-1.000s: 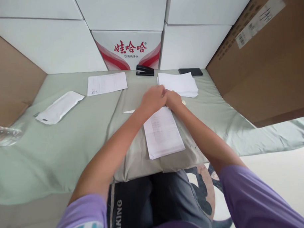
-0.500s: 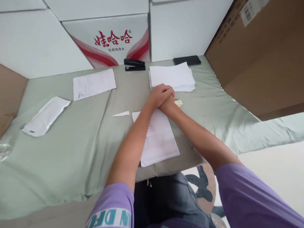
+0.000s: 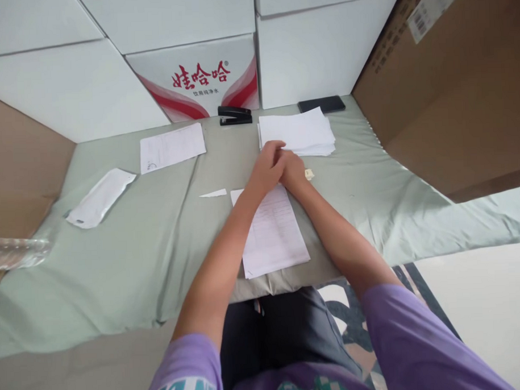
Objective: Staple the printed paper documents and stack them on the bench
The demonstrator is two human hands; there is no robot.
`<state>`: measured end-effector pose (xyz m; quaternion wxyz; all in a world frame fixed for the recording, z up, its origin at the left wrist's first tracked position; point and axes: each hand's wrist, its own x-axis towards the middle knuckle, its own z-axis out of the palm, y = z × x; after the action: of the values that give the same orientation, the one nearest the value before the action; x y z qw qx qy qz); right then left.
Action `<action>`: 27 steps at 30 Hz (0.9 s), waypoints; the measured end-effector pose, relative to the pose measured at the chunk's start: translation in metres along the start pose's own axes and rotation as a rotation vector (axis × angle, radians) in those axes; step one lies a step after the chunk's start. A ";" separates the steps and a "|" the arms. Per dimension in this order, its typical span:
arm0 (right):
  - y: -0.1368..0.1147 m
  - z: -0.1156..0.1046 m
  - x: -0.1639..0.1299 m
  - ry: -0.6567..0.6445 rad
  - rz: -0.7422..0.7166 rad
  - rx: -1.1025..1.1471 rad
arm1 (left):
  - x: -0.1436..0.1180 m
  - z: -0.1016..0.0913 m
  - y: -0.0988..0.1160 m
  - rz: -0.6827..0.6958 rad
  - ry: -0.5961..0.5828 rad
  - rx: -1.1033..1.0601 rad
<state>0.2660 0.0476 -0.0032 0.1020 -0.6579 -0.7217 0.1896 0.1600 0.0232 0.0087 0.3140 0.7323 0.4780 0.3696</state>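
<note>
Printed sheets (image 3: 278, 234) lie partly hidden by the left forearm (image 3: 219, 253), while pressed-together hands (image 3: 268, 168) conceal whether they hold anything.

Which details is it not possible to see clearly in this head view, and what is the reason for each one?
All in the head view:
Between the left hand and right hand: the overlapping hands hide whether anything is there.
Front printed sheets: the left forearm covers part; the print is too small to read.
Clear plastic object: cut off by the left edge.
Cream-coloured scrap: too small to identify.
</note>
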 end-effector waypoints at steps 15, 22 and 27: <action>0.000 0.007 0.005 0.316 0.023 0.004 | -0.065 -0.011 -0.025 -0.126 -0.135 0.542; 0.002 0.001 0.004 0.368 0.008 0.134 | -0.060 -0.015 -0.031 -0.157 -0.162 0.508; 0.006 0.002 0.006 0.389 -0.028 0.169 | -0.062 -0.038 -0.033 -0.120 -0.225 0.285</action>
<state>0.2698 0.0531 -0.0083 0.2970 -0.6610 -0.6791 0.1173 0.0960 -0.0186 -0.0132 0.2802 0.7763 0.5300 0.1946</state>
